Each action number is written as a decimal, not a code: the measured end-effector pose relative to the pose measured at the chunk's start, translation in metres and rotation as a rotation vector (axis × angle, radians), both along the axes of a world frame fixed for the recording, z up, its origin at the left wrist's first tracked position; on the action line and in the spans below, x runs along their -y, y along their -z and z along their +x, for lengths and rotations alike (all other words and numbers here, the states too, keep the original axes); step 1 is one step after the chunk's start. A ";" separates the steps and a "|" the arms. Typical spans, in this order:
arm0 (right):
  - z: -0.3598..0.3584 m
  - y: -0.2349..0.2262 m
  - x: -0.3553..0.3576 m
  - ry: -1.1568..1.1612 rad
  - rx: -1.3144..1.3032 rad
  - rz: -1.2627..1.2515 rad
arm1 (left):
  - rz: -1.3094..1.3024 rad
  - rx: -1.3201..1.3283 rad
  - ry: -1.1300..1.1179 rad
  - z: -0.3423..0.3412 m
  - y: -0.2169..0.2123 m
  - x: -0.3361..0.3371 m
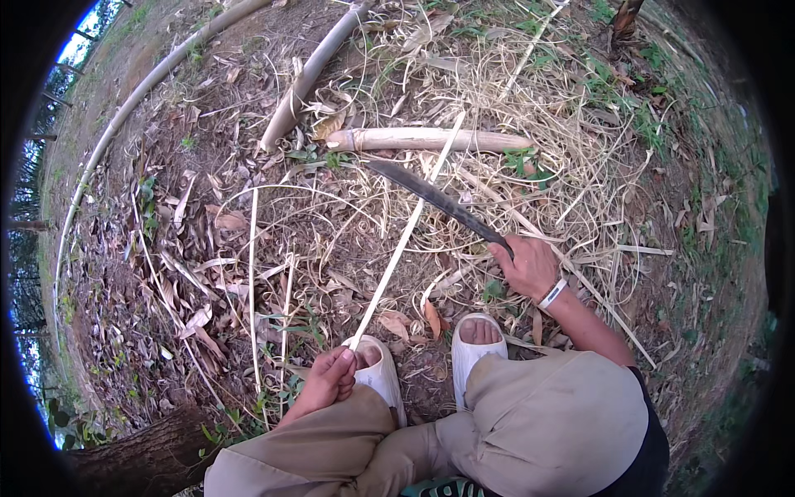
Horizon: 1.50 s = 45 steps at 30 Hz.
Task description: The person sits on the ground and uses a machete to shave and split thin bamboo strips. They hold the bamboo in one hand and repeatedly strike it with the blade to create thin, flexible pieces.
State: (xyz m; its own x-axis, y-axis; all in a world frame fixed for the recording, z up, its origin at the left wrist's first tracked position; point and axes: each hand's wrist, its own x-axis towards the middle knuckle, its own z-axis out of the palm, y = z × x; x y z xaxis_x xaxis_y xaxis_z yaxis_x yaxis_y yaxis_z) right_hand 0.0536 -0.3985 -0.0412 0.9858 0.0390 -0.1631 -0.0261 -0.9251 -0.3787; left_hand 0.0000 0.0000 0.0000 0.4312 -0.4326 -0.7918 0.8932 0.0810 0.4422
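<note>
Over leaf-strewn ground, left hand (330,379) fingers clench a bamboo strip (403,236); right hand (527,267) fingers grip a machete (435,199).

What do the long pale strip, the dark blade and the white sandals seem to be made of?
The strip looks like split bamboo: pale, matte, thin and straight, like the bamboo poles lying nearby. The blade looks like dull dark metal, long and slightly curved; its handle is hidden in the right hand. The sandals look like smooth moulded white foam or rubber.
</note>
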 end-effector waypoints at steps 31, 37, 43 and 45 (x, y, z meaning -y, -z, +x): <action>0.019 0.001 0.038 0.020 0.125 -0.070 | 0.248 0.183 0.225 -0.027 -0.020 -0.072; 0.011 -0.018 0.011 -0.178 0.197 -0.066 | 0.252 0.185 0.213 -0.037 -0.013 -0.078; 0.035 0.018 0.062 0.324 0.105 -0.044 | 0.243 0.208 0.218 -0.042 -0.019 -0.087; 0.019 -0.001 0.040 0.216 0.132 0.045 | 0.248 0.159 0.156 -0.040 -0.021 -0.080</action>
State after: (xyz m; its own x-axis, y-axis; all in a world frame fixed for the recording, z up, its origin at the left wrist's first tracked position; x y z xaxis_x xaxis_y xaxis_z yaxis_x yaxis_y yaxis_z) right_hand 0.0727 -0.4388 -0.0404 0.9847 -0.1707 -0.0357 -0.1692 -0.8855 -0.4326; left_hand -0.0401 0.0803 0.0206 0.5018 -0.3056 -0.8092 0.8046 -0.1786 0.5663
